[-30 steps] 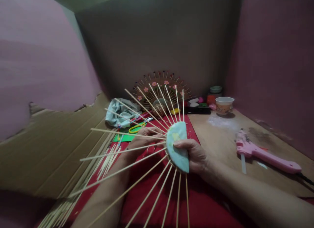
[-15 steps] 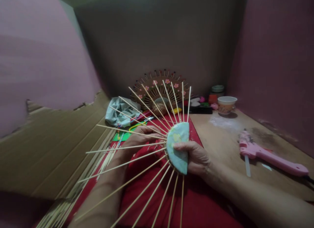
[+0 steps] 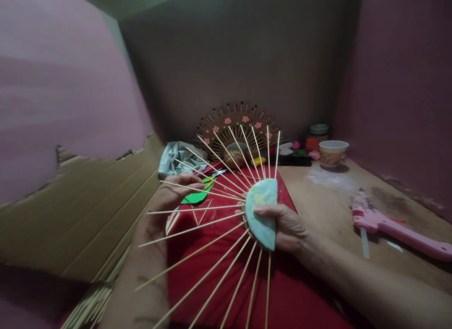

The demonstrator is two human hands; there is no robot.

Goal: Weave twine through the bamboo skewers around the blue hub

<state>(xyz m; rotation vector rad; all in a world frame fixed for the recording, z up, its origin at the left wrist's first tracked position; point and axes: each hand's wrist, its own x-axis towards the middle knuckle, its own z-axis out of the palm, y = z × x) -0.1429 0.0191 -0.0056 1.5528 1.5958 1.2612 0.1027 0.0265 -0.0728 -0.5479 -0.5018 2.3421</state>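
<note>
Right hand [image 3: 287,227] fingers closed around the pale green half-disc hub [image 3: 262,211], thumb across its face, pinching it firm. Hub sits held upright above the red cloth [image 3: 282,291], centre frame.

Left hand [image 3: 165,201] fingers loosely curled, tips pinching one of the skewers [image 3: 197,227] near its outer end, upper left of the fan. Grip looks light; I can't tell if it's more than one stick.

Change vs a second ago: my left hand was tucked in close behind the hub, now it's out at the skewer tips, further left. Fan itself has tilted a bit more upright and an extra stick shows on the top right edge. My read: work has shifted from seating sticks at the hub to checking or adjusting spacing out at the ends.

Counts:
- skewers in the fan: about 18, some overlap so not exact
- hubs: 1
- loose skewers at lower left [image 3: 88,300]: a bundle, too many to count
- finished fan with pink flowers [image 3: 235,126] against the back wall: 1
- pink glue gun [image 3: 388,225] on the surface, right: 1
- paper cup [image 3: 333,152]: 1
- jar [image 3: 319,130] behind it: 1
- light blue rag [image 3: 178,159]: 1
- green paper [image 3: 196,196] sheet: 1
</note>
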